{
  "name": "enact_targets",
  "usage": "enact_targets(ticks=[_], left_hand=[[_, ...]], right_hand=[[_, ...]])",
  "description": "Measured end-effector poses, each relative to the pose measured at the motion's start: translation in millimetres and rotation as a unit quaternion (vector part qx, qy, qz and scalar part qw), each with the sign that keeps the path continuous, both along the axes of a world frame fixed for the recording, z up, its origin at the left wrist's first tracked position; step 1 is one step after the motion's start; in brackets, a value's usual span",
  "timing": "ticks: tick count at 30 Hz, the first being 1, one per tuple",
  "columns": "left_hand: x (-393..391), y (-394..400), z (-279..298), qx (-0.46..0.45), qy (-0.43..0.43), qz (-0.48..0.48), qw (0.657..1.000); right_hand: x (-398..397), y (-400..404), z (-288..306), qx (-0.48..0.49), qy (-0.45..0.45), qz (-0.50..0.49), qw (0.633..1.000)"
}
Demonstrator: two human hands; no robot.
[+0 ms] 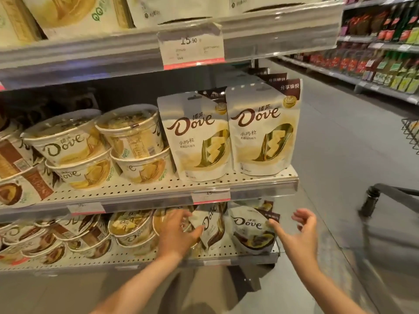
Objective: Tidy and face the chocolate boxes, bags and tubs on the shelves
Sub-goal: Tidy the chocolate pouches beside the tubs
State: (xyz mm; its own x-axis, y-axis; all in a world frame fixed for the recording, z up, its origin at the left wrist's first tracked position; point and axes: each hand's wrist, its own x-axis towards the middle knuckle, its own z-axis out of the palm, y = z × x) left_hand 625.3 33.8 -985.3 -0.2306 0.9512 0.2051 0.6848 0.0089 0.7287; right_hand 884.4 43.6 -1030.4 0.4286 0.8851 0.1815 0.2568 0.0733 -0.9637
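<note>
On the lower shelf (158,260) two white Dove bags stand side by side: a tilted one (212,225) and a dark-bottomed one (251,230) at the shelf's right end. My left hand (176,234) reaches in with relaxed fingers, its thumb touching the tilted bag's left edge. My right hand (297,236) hovers open just right of the dark-bottomed bag, one fingertip at its edge. On the middle shelf (158,191) two upright white Dove bags (197,137) (263,130) face front beside stacked Dove tubs (131,143).
More Dove tubs (129,230) fill the lower shelf to the left. A price tag (191,45) hangs from the top shelf edge. A cart handle (385,198) stands at the right in the aisle, with another stocked shelving run (385,53) beyond.
</note>
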Motion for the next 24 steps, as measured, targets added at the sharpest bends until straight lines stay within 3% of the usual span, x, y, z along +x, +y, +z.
enact_targets(ticks=[3, 6, 11, 14, 18, 24], left_hand=[[2, 13, -10, 0.039, 0.088, -0.033, 0.995], [4, 24, -25, 0.059, 0.113, -0.063, 0.99], [7, 51, -40, 0.046, 0.048, 0.013, 0.998], [0, 63, -52, -0.018, 0.028, 0.045, 0.998], [-10, 70, -69, -0.101, -0.01, 0.025, 0.995], [-30, 72, -74, -0.087, -0.069, -0.021, 0.994]], right_hand=[[2, 13, -14, -0.064, 0.011, 0.047, 0.997], [8, 25, -31, -0.098, 0.074, 0.117, 0.986], [12, 34, -63, -0.138, 0.149, 0.191, 0.96], [9, 38, -77, -0.153, 0.158, 0.192, 0.956], [6, 44, -87, -0.176, 0.151, 0.177, 0.956], [13, 59, -92, -0.19, 0.133, 0.176, 0.957]])
